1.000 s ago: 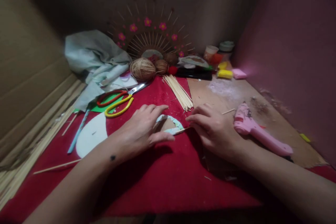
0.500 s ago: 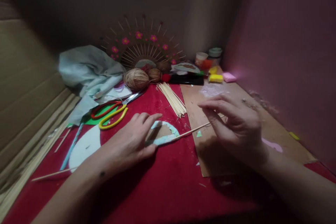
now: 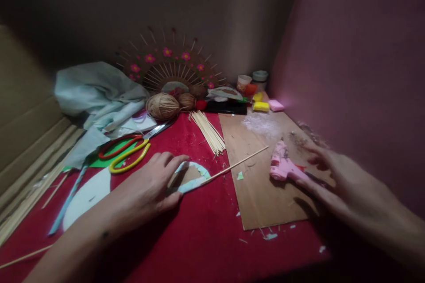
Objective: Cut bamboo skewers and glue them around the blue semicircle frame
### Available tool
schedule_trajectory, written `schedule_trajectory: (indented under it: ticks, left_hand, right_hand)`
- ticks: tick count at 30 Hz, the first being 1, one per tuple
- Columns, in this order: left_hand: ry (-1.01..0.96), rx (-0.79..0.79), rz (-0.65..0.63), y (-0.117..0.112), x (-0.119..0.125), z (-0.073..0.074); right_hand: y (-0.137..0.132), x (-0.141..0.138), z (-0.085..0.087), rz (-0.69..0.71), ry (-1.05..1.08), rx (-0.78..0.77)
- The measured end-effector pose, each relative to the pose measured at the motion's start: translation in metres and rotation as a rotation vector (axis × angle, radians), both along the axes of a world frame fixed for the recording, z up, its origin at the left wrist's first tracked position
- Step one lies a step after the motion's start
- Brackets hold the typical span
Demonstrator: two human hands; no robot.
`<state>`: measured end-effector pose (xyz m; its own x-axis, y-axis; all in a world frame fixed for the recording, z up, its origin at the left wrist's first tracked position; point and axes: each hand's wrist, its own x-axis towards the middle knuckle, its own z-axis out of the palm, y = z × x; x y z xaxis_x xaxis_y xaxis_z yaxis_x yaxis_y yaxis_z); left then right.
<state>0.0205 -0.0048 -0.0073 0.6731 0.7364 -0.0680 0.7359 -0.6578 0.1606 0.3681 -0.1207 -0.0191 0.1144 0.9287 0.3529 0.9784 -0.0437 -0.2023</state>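
My left hand (image 3: 148, 185) lies flat on the red cloth (image 3: 206, 239), fingers spread, pressing down a half-round cardboard piece edged in pale blue (image 3: 192, 177). A thin wooden stick (image 3: 237, 164) juts from that piece to the right onto a brown board (image 3: 262, 199). My right hand (image 3: 335, 181) hovers over the pink glue gun (image 3: 282, 167) on the board, its fingers curling over the handle; the grip is blurred.
Scissors with red and yellow handles (image 3: 128, 150), a bundle of sticks (image 3: 207, 130), twine balls (image 3: 162, 106), a stick fan with pink flowers (image 3: 169, 66), grey cloth (image 3: 96, 93), a white disc (image 3: 88, 194), small jars (image 3: 252, 82) and clay blocks (image 3: 265, 106) lie around. A pink wall (image 3: 358, 53) rises at right.
My right hand let go of the stick at the cardboard piece and moved right to the pink glue gun. The left hand stayed on the piece. The view shifted right.
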Motion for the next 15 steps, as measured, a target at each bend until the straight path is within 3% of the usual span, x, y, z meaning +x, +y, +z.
schedule_trajectory:
  ticks: [2, 4, 9, 15]
  left_hand:
    - [-0.009, -0.003, 0.011, 0.001, -0.002, 0.002]
    - [-0.029, -0.024, 0.025, 0.002, -0.004, 0.004]
    - [-0.048, -0.11, 0.014, -0.001, -0.003, 0.01]
    - [-0.059, -0.144, -0.033, -0.003, -0.01, 0.012]
  right_hand:
    - [-0.006, 0.005, -0.018, 0.058, -0.002, -0.072]
    - [-0.007, 0.008, -0.028, 0.058, 0.038, -0.033]
    - [0.001, 0.017, -0.027, -0.048, 0.08, 0.041]
    - [0.007, 0.036, -0.034, -0.054, -0.035, 0.006]
